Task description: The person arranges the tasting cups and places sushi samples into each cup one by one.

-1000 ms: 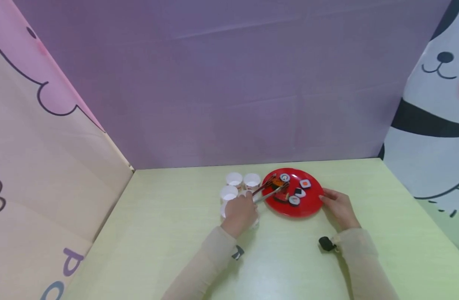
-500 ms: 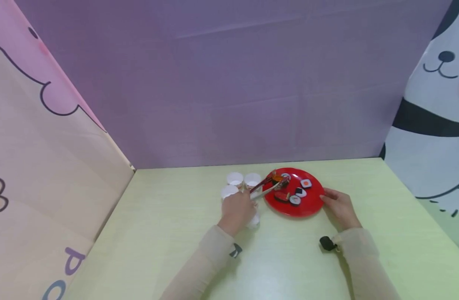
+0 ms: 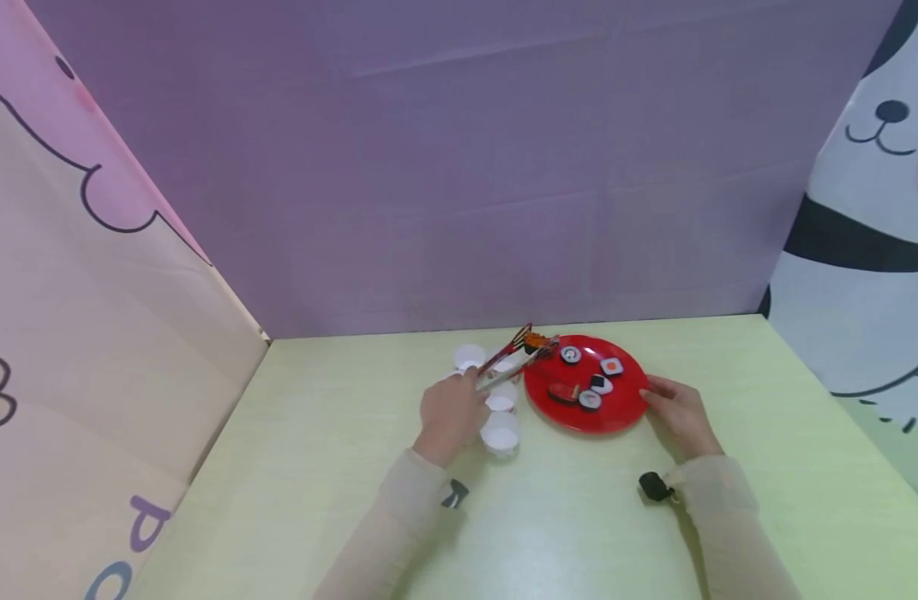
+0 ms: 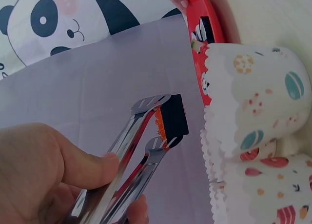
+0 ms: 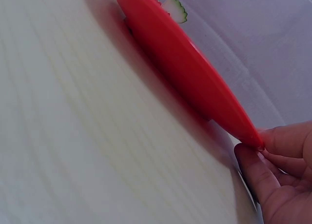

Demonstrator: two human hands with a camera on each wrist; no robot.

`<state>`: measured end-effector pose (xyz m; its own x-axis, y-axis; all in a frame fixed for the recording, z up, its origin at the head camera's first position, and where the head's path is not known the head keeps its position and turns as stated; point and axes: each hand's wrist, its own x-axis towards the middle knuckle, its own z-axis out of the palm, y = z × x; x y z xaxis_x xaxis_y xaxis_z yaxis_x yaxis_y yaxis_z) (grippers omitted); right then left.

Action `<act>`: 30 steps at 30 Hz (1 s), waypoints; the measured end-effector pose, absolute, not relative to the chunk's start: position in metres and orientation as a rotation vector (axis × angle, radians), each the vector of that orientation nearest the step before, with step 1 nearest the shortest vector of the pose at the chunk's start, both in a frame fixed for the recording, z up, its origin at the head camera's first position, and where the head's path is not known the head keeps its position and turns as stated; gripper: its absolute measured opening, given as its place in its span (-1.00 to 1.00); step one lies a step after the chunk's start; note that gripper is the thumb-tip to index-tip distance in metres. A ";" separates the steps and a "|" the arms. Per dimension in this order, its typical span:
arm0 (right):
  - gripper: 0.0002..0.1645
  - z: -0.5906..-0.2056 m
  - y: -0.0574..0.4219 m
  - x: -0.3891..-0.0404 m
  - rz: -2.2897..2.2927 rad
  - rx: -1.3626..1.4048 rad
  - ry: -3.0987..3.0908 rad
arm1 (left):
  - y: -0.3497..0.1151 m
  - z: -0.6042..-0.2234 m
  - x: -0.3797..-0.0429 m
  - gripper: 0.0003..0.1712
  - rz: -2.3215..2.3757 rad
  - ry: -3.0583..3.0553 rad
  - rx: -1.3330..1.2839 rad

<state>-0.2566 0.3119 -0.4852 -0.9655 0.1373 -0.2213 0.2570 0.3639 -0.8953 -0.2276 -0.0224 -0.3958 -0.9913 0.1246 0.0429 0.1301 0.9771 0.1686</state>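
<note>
My left hand point(image 3: 451, 412) grips metal tongs point(image 4: 129, 168), whose tips pinch an orange-topped toy sushi piece point(image 4: 173, 117) wrapped in black. In the head view the piece hangs by the left rim of a red plate point(image 3: 534, 392). My right hand point(image 3: 680, 412) pinches that plate's right rim between thumb and fingers. On the plate lie several toy sushi pieces: a red-topped one point(image 3: 563, 393), rolls such as the one near the back point(image 3: 571, 355), and a white one with a black band point(image 3: 601, 384). Several white paper cups point(image 3: 500, 433) stand left of the plate, partly hidden by my left hand.
The pale table point(image 3: 316, 467) runs back to a purple cloth wall point(image 3: 459, 183). A panda-print panel point(image 3: 871, 208) stands at the right and a cartoon-print panel point(image 3: 92, 317) at the left. Cups with scalloped rims and coloured prints point(image 4: 258, 97) sit close to the tongs.
My left hand has moved left with the tongs, lifting the orange-topped toy sushi from the plate toward the cups. The right hand and the plate stay where they were.
</note>
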 end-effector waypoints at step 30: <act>-0.36 -0.488 0.313 -0.258 -1.625 0.361 2.531 | -0.058 -0.405 -0.225 -0.46 -0.306 -3.061 -0.095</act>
